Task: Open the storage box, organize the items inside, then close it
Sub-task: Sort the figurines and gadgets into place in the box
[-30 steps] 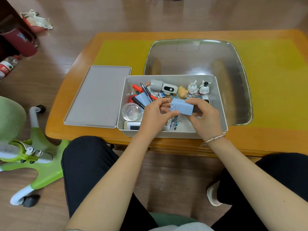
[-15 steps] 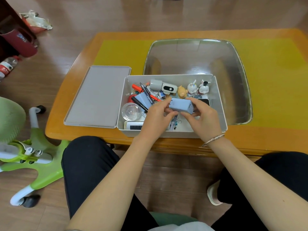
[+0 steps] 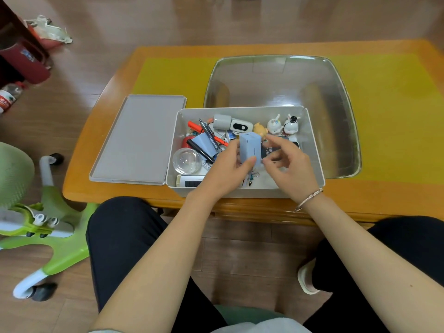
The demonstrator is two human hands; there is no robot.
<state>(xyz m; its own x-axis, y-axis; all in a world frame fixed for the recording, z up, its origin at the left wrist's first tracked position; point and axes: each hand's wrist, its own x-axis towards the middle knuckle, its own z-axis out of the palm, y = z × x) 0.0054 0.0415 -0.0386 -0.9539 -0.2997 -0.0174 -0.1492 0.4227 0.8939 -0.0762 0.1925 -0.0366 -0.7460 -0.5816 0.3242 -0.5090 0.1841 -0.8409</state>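
The grey storage box (image 3: 312,150) stands open at the table's near edge, its flat lid (image 3: 139,140) lying to its left. Inside are pens, a clear round case (image 3: 187,161), a grey-and-white gadget (image 3: 231,124), a small orange figure, two white rabbit figurines (image 3: 283,124) and a dark flat item. My left hand (image 3: 225,169) grips a pale blue block (image 3: 250,147), held upright over the box's middle. My right hand (image 3: 288,164) hovers just right of the block with loosely curled fingers, holding nothing.
A large shiny metal tray (image 3: 336,97) sits behind the box on the yellow mat of the orange table (image 3: 384,193). A green-and-white chair base (image 3: 48,227) stands on the floor at left. My dark-clad knees are under the table edge.
The blue block was held level by both hands; now it stands upright in my left hand alone. My right hand has let go and drawn slightly right.
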